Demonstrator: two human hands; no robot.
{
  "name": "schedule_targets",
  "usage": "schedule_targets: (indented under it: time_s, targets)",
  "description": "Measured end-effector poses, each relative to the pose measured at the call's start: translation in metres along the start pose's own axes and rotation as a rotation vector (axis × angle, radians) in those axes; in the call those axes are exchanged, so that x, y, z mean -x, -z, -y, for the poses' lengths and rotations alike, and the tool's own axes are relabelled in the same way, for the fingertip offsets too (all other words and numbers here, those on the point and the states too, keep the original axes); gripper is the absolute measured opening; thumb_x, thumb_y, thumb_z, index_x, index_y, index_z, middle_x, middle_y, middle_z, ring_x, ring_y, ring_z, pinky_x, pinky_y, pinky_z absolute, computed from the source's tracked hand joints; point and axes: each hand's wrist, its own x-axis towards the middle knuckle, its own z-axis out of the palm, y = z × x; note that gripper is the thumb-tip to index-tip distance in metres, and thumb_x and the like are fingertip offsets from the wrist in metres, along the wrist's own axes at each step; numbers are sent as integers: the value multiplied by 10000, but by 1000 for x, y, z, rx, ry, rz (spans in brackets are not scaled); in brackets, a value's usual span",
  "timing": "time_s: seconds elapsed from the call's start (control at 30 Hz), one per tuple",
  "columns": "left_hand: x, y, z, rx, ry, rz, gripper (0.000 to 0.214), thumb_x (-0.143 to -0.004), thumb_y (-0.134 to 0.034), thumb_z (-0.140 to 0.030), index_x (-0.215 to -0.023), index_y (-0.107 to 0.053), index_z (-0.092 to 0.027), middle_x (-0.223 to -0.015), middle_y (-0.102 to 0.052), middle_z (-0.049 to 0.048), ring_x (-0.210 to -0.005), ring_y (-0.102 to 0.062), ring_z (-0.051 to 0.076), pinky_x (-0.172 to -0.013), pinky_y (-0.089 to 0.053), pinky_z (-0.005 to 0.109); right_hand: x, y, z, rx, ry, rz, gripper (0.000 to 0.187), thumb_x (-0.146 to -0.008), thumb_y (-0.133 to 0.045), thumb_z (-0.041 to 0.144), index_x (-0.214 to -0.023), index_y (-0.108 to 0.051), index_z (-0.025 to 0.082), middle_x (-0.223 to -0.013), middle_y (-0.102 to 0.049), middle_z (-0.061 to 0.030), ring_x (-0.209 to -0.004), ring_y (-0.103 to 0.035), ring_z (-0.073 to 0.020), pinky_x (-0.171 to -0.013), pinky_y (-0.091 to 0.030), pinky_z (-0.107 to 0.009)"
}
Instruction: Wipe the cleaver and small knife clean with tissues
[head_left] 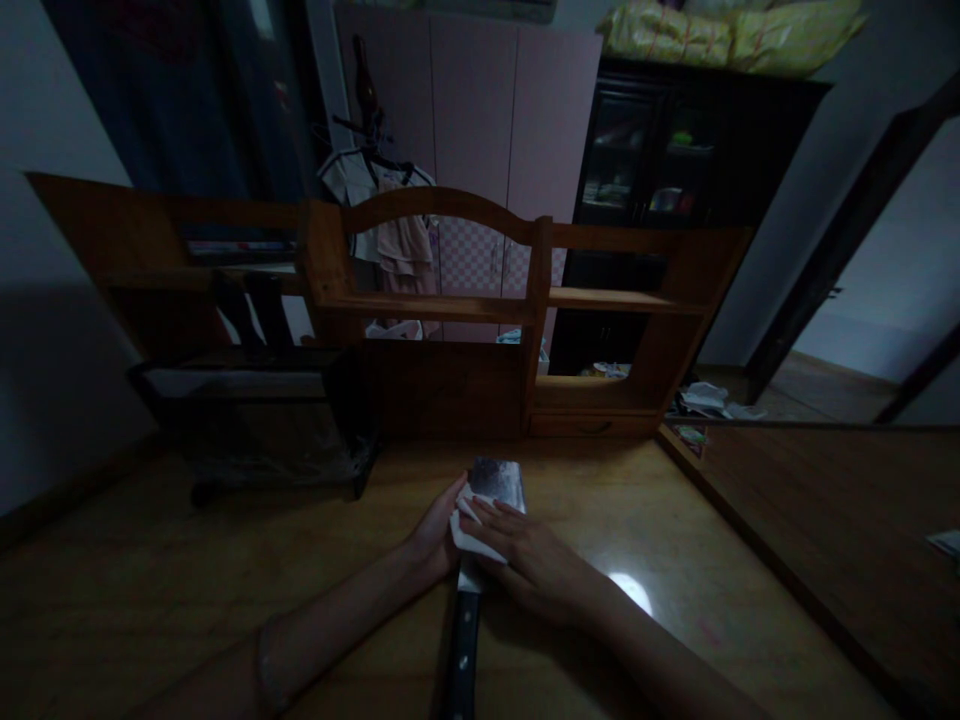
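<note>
Cleaver (499,480) lies flat mid-desk (225,580), handle toward the near edge. Right hand (525,560) presses a tissue (469,532) on it, fingers flat, together; left hand (437,535) pinches the tissue. Best wipe away from the cutting edge

Two bare forearms, bare left hand (435,538), bare right hand (531,562)

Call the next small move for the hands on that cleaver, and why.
Probably slide the right hand and the white tissue under it along the cleaver blade toward its far end. The tissue lies near the handle, the blade's far part is uncovered, and the left hand rests at its left edge.
</note>
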Motion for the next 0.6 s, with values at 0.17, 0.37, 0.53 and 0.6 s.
schedule_targets:
  time_s: [0.17, 0.37, 0.53, 0.6]
  targets:
    - [6, -9, -2, -3, -42, -44, 577, -933, -396, -544, -918, -649, -25, -834, -718, 197, -808, -707, 267, -862, -510, 368, 0, 2, -1, 3, 3, -7, 544, -989, -422, 293, -1506, -255, 303, -1584, -205, -12, -1456, -194, -210, -1198, -189, -448]
    - [10, -8, -4, -13, -45, 21, 634, -918, -364, -599, -976, -633, -28, -990, -698, 246, -961, -676, 328, -983, -439, 440, -2, 4, 0, -2, -1, -31, 482, -1010, -355, 288, -1490, -307, 287, -1567, -265, -5, -1446, -229, -189, -1196, -209, -429]
    - [9, -8, -4, 12, -62, 55, 627, -921, -355, -597, -1053, -609, -39, -991, -691, 223, -959, -668, 319, -995, -421, 457, -1, 9, 0, -11, 20, -53, 448, -1014, -341, 293, -1462, -370, 289, -1514, -388, -6, -1420, -302, -173, -1186, -245, -404]
    - [9, -9, -4, 16, -61, 57, 600, -928, -347, -585, -1072, -601, -62, -978, -691, 201, -936, -671, 308, -979, -427, 462, 1, 10, -2, -13, 10, -59, 438, -1014, -337, 296, -1448, -401, 278, -1470, -457, -15, -1398, -346, -175, -1178, -262, -394]
